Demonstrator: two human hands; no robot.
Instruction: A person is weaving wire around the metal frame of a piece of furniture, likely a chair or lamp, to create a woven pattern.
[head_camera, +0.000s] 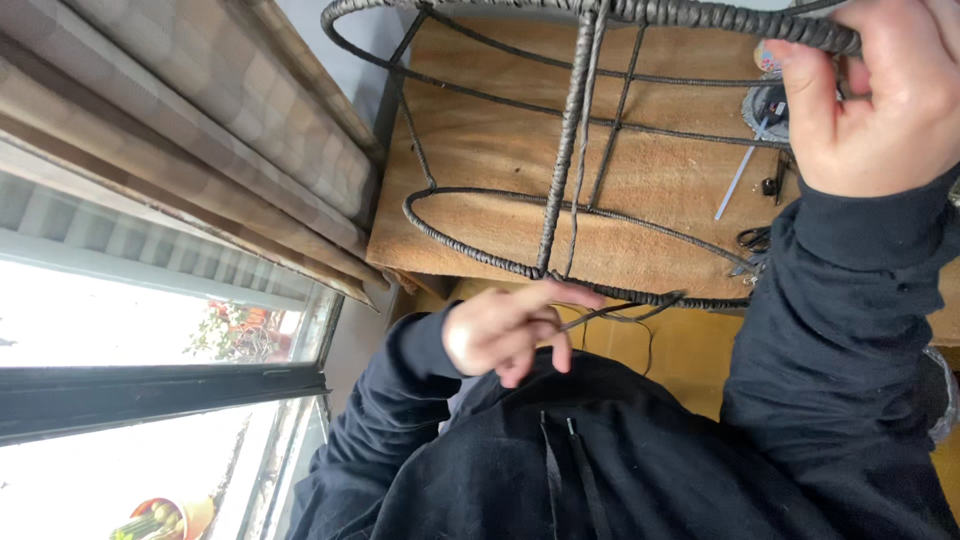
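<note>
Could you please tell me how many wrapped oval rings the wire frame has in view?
2. The upper ring runs along the picture's top, gripped by the right hand; the lower ring curves just above the left hand. Others may lie outside the view.

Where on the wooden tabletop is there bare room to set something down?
The wooden tabletop is bare under the wire frame, from its left edge to past the wrapped upright. It is crowded at the right edge, where a white stick and small tools lie.

Wire frame's (560, 150) top rim cut off by upper edge; small tabletop tools (770, 185) indistinct.
</note>
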